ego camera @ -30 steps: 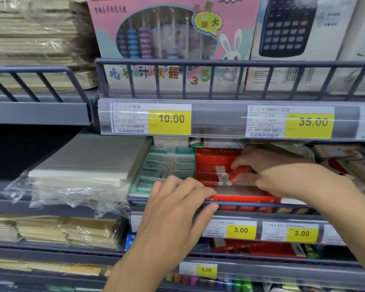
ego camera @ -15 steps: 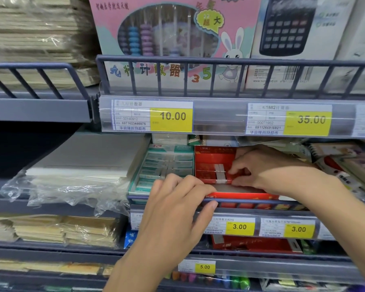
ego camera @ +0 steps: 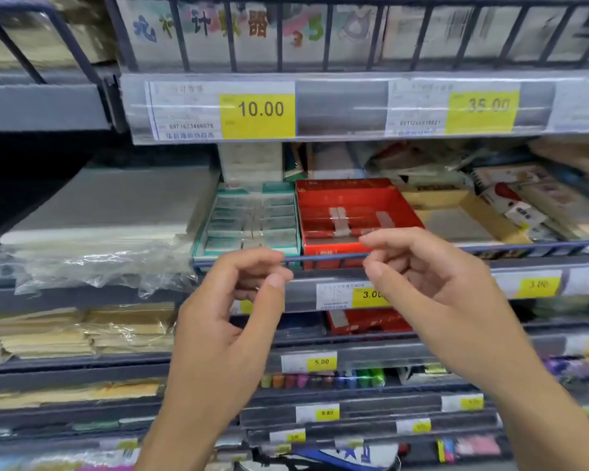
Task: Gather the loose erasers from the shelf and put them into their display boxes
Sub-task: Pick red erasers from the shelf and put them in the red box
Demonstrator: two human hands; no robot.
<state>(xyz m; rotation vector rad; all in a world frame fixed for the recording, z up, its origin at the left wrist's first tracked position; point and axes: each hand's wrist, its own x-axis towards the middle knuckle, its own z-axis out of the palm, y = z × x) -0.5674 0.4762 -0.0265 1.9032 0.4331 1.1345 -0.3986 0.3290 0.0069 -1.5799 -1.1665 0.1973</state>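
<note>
A red display box (ego camera: 351,246) sits on the middle shelf, with red-wrapped erasers (ego camera: 346,222) lying in rows inside it. To its left stands a green display box (ego camera: 201,248) packed with green-and-white erasers (ego camera: 252,220). My left hand (ego camera: 225,321) hovers in front of the shelf rail below the green box, fingers loosely curled, holding nothing. My right hand (ego camera: 432,287) hovers in front of the red box's right front corner, fingers also loosely curled and empty. Neither hand touches a box.
A dark wire rail (ego camera: 320,258) runs along the shelf front. A tan cardboard tray (ego camera: 470,222) sits right of the red box, with packaged stationery (ego camera: 524,202) beyond. Plastic-wrapped paper (ego camera: 92,215) lies to the left. Price labels (ego camera: 257,110) line the shelf edges.
My right hand has drawn back out of the red box, leaving the red eraser inside. My left hand has lifted off the shelf rail. The view has moved closer and lower.
</note>
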